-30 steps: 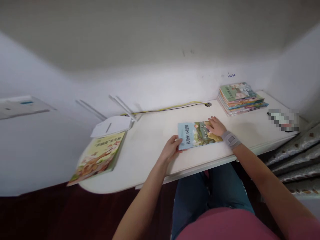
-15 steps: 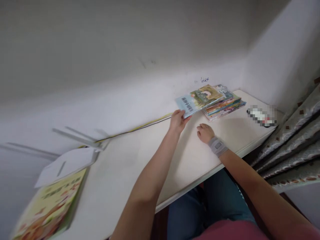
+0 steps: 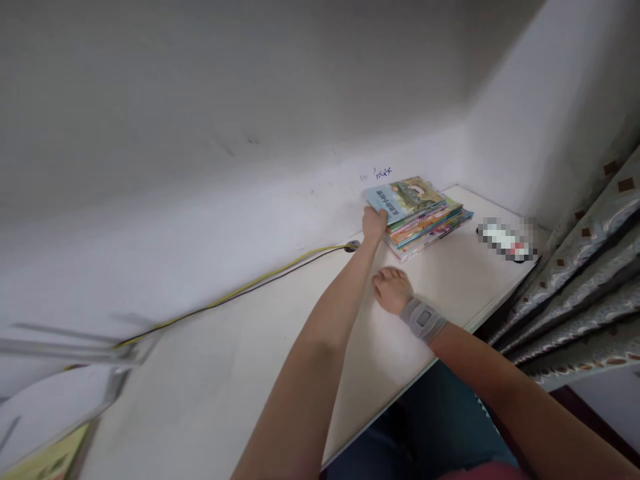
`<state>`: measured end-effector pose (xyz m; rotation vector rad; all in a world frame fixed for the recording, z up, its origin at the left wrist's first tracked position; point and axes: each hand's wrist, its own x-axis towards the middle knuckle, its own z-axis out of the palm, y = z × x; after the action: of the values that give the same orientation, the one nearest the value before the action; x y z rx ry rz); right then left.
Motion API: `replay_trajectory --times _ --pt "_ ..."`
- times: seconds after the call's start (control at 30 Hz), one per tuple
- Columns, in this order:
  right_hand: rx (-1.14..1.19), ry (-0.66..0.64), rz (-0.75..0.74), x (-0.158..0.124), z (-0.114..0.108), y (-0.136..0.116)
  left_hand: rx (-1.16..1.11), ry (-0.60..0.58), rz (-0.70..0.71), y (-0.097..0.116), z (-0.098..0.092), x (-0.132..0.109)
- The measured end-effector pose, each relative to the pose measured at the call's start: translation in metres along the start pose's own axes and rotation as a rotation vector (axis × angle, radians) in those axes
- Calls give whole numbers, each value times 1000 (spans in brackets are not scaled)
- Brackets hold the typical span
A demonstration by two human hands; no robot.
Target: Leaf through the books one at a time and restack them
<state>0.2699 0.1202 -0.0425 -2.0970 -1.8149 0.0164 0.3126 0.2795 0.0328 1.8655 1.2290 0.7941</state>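
My left hand (image 3: 374, 224) grips the near left corner of a picture book (image 3: 404, 199) with a light blue and tan cover. The book lies flat on top of a stack of thin, colourful books (image 3: 425, 230) against the wall. My right hand (image 3: 393, 289) rests on the white tabletop (image 3: 300, 333) just in front of the stack. Its fingers are curled in and nothing shows in them. A grey band (image 3: 423, 319) wraps that wrist.
A blurred-out oblong object (image 3: 507, 240) lies right of the stack. Yellow and black cables (image 3: 250, 283) run along the wall. Patterned curtains (image 3: 575, 273) hang at the right. A metal stand (image 3: 75, 352) and part of a yellow book (image 3: 55, 457) appear at the lower left.
My left hand has moved the picture book onto the stack, lining it up more closely with the books below. The view has turned right; my right hand stays curled on the table.
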Motion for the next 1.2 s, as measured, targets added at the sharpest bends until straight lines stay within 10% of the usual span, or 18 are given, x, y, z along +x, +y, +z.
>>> replay_trajectory --times 0.37,0.6,0.8,0.97,1.2 --pt "6 -10 12 0 -3 4 195 88 60 -13 -15 -19" --pt "-2 -14 -32 -1 -2 14 602 48 180 -81 -131 -86" --pt "-13 9 -47 1 6 20 752 271 -265 -184 -249 -170" --pt "-23 23 -64 0 9 25 740 279 -418 -224 -283 -211" --pt "-51 28 -97 -2 8 28 575 311 -412 -218 -303 -224"
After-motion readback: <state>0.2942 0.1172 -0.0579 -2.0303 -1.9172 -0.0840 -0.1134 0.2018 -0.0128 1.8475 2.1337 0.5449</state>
